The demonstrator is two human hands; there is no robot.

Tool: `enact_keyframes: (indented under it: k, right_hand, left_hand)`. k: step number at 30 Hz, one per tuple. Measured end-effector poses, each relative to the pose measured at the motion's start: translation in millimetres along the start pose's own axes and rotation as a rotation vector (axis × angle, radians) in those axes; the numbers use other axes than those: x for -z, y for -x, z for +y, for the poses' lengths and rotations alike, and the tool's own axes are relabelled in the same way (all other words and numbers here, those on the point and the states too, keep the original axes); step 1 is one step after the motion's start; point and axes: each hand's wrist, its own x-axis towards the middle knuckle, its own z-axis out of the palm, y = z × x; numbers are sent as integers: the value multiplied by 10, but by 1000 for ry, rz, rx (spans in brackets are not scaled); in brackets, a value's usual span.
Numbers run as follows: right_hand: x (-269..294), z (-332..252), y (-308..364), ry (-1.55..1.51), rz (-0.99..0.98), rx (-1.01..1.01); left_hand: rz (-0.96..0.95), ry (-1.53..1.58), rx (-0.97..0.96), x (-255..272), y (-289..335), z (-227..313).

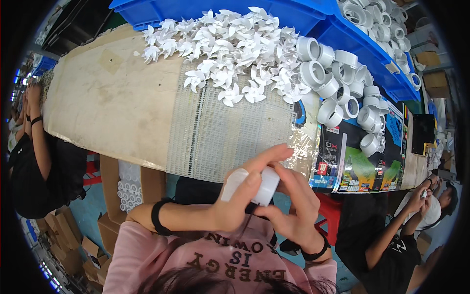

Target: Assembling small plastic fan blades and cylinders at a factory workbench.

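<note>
In front of my chest, above the near edge of the table, both hands are closed around a white plastic cylindrical part (268,187). My left hand (239,196) grips it from the left, and a white patch lies over the back of this hand near the thumb. From the other side, the fingers and thumb of my right hand (299,206) press on it. Whether anything sits inside the part is hidden. Farther off on the table lies a pile of white fan impellers (230,44). To its right are several loose white plastic rings (330,85).
Blue bins (313,24) stand along the far edge, the right one heaped with rings. A ribbed clear mat (230,127) covers the table's middle. Below it on the left is a cardboard box (110,188) holding white parts. Other people sit at left (36,161) and right (391,240).
</note>
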Motion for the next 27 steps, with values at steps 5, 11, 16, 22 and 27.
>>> enact_keyframes:
  k: [5, 11, 16, 22, 27]
  right_hand:
    - [149, 183, 109, -787, -5, -474]
    - [358, -16, 133, -388, -70, -430]
    - [1019, 358, 161, 550, 638, -248]
    - [1377, 948, -49, 1048, 633, -382]
    - [1020, 592, 23, 183, 750, -268]
  left_hand:
    - [-328, -236, 12, 283, -48, 124]
    - [-285, -311, 141, 179, -99, 176]
    - [-118, 127, 269, 193, -134, 107]
    - [-140, 447, 280, 130, -172, 27]
    - [7, 239, 341, 158, -150, 126]
